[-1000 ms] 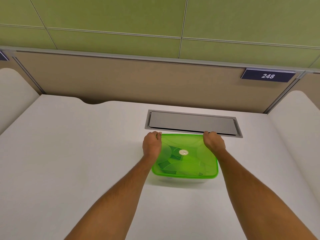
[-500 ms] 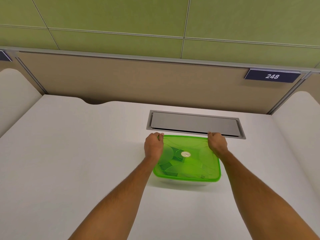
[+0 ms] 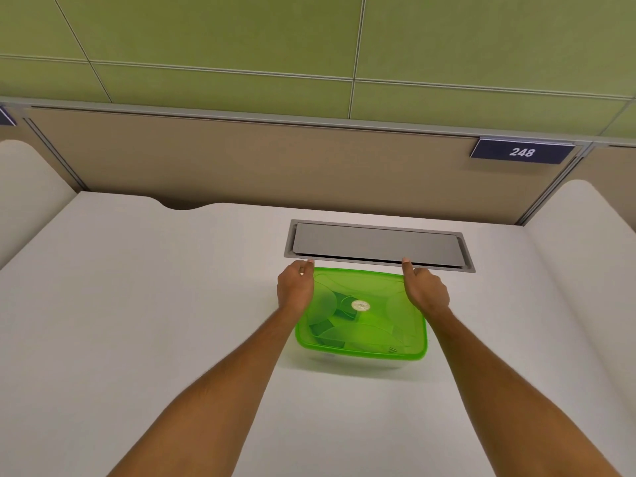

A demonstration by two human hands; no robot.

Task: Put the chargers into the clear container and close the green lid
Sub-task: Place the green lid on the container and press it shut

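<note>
Here the green lid (image 3: 361, 313) sits on top of the clear container (image 3: 358, 362), which stands on the white surface (image 3: 137, 304) just in front of a grey metal flap panel (image 3: 377, 244) set into it. The left hand (image 3: 295, 287) rests at the lid's far left corner and the right hand (image 3: 425, 289) at its far right corner, both seen from the back, thumbs pointing away toward the panel. The fingers curl down over the lid's edges, but whether they are gripping or only pressing cannot be told. Dark shapes show dimly through the translucent lid, the chargers (image 3: 339, 320) inside the container. A round pale label (image 3: 360, 305) marks the lid's centre. On the partition behind, a dark plate (image 3: 522, 152) reads 248.
</note>
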